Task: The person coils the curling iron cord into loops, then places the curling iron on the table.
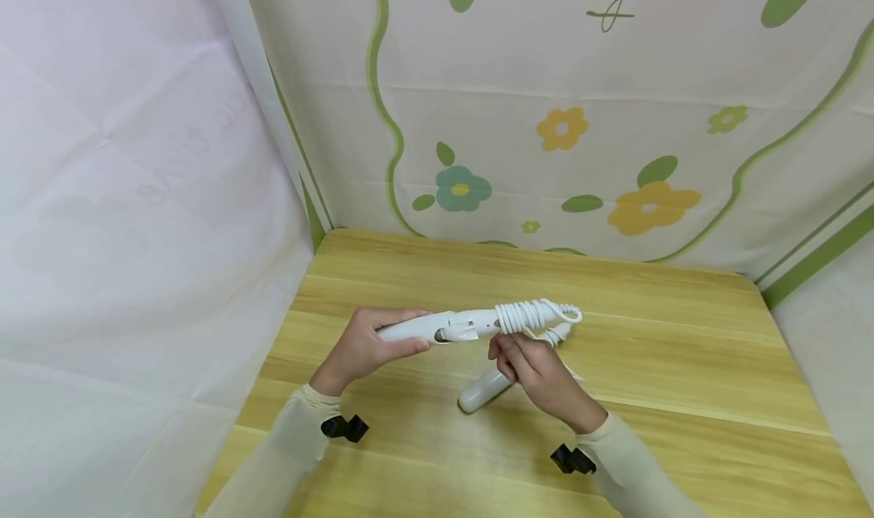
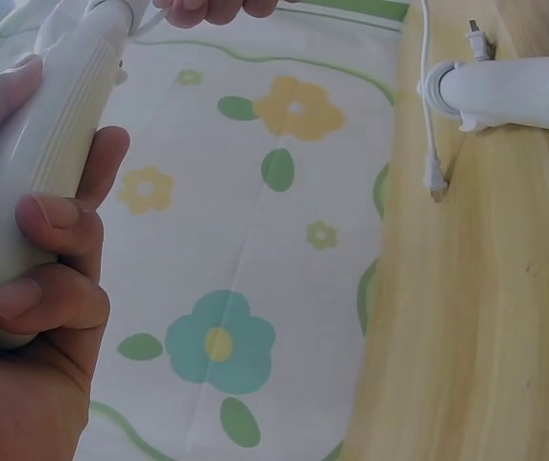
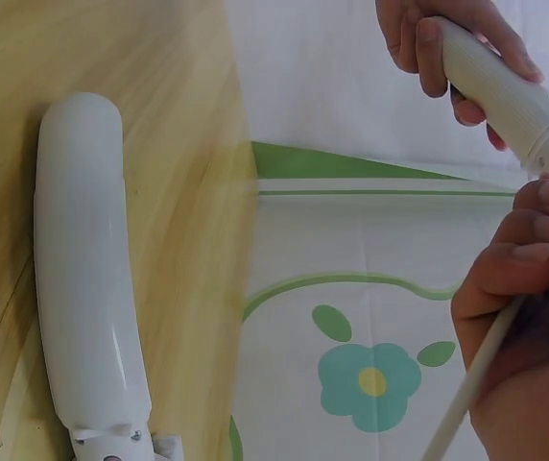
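Observation:
My left hand (image 1: pixel 358 349) grips the thick, ribbed end of a white curling iron (image 1: pixel 418 327), which lies almost level above the table. Several turns of its white power cord (image 1: pixel 520 317) are wound around the other end. Just below those turns, my right hand (image 1: pixel 542 378) pinches the cord, whose loose length (image 3: pixel 468 396) runs out from the curled fingers in the right wrist view. A plug (image 2: pixel 435 176) hangs at the cord's end in the left wrist view. On the table beneath lies a second white curling iron (image 1: pixel 483 390), partly hidden by my right hand.
The wooden table (image 1: pixel 382 275) has a pale cloth wall (image 1: pixel 492 124) with printed flowers behind it and a white cloth (image 1: pixel 136 275) along its left side. Another small plug (image 2: pixel 478 40) lies beside the second iron.

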`<state>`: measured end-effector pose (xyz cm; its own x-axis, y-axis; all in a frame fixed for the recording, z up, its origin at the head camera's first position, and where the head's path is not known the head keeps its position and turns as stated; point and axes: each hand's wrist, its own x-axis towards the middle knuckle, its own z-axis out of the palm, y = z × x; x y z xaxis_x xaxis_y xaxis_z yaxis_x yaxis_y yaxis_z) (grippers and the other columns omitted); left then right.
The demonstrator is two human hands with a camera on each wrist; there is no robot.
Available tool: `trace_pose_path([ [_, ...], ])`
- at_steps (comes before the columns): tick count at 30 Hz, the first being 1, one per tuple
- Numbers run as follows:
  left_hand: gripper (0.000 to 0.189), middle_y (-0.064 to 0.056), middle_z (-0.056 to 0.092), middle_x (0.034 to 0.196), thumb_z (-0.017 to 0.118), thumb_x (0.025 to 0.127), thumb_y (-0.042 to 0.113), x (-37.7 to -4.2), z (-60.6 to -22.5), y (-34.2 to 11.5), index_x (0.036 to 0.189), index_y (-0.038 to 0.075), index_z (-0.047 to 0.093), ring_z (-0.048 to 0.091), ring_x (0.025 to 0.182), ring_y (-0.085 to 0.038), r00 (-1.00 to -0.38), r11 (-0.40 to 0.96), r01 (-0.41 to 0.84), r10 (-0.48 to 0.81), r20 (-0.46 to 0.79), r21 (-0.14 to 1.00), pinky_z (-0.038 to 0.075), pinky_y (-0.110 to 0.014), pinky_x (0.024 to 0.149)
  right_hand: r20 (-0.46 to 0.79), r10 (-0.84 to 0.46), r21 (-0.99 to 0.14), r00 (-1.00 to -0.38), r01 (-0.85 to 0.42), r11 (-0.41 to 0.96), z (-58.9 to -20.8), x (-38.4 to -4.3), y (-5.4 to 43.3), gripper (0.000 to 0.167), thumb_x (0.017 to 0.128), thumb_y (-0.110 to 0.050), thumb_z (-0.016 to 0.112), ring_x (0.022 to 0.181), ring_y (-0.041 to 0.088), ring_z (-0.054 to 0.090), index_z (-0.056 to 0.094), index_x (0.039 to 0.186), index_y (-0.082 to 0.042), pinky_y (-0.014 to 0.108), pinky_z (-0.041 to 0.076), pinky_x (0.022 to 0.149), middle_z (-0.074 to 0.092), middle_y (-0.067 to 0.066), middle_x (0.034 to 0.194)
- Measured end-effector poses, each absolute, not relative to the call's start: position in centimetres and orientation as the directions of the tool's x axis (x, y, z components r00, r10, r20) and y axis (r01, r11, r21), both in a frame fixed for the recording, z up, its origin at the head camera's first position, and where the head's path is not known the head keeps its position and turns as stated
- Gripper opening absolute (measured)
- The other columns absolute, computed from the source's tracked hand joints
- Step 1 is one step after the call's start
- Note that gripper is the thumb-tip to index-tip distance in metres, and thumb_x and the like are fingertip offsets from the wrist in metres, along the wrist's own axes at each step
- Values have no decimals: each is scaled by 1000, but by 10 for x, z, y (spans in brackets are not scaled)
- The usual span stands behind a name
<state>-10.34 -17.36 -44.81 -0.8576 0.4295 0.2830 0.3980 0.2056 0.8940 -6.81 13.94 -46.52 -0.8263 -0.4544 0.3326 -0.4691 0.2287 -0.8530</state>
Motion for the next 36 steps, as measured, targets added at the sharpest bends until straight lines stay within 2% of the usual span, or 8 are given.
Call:
trace_pose_path([
  [9,35,-5,84,117,89,93,18,-106,-449,-175,127,18,83,67,73,-15,-912,225,335,321,255,915,53,-29,56,281,-477,-872,-833,-429,236,-473,-63,137,32,118,-3,37,59,0,39,65,104,-11,23,41,54,49,-3,66],
  [15,37,-11,83,119,89,93,16,-107,-448,-177,129,12,82,67,75,-16,-918,244,344,290,270,907,55,-29,59,292,-475,-867,-830,-440,236,-477,-61,136,32,117,-1,37,60,0,42,65,105,-11,22,42,55,50,-2,66],
  [19,38,-12,82,123,88,93,17,-109,-447,-180,130,12,81,69,79,-18,-935,265,325,236,265,908,57,-28,63,289,-476,-866,-830,-439,240,-481,-59,136,32,117,-1,38,61,-1,42,67,106,-11,22,42,56,51,-2,67],
  [23,38,-11,82,123,89,92,19,-110,-449,-181,130,13,82,69,80,-18,-939,297,327,205,274,897,57,-28,64,291,-473,-845,-832,-455,280,-483,-57,137,32,117,-1,40,61,-4,41,67,105,-12,20,41,55,51,-6,67],
  [27,38,-6,83,120,91,92,24,-110,-454,-179,128,17,83,68,76,-15,-926,363,370,221,307,855,55,-28,62,347,-480,-756,-806,-543,365,-480,-55,140,27,113,2,48,62,-7,39,65,100,-16,17,40,55,47,-14,67],
  [31,40,0,83,119,92,91,31,-108,-456,-176,129,22,83,70,78,-11,-892,436,447,277,356,781,57,-28,62,451,-504,-613,-737,-666,425,-468,-53,149,24,109,4,57,65,-9,40,62,97,-17,14,40,57,47,-16,70],
  [33,41,3,83,120,91,92,34,-108,-455,-174,131,25,82,71,81,-9,-867,476,495,319,382,727,58,-27,64,495,-516,-542,-699,-712,446,-461,-54,156,21,110,1,58,66,-9,40,62,97,-16,12,40,58,49,-15,72],
  [36,42,5,83,119,89,93,37,-107,-453,-172,133,26,81,71,82,-7,-816,533,578,400,418,618,57,-25,66,534,-533,-439,-657,-754,489,-451,-59,168,19,115,-12,53,66,-9,41,62,98,-15,11,40,57,54,-14,74],
])
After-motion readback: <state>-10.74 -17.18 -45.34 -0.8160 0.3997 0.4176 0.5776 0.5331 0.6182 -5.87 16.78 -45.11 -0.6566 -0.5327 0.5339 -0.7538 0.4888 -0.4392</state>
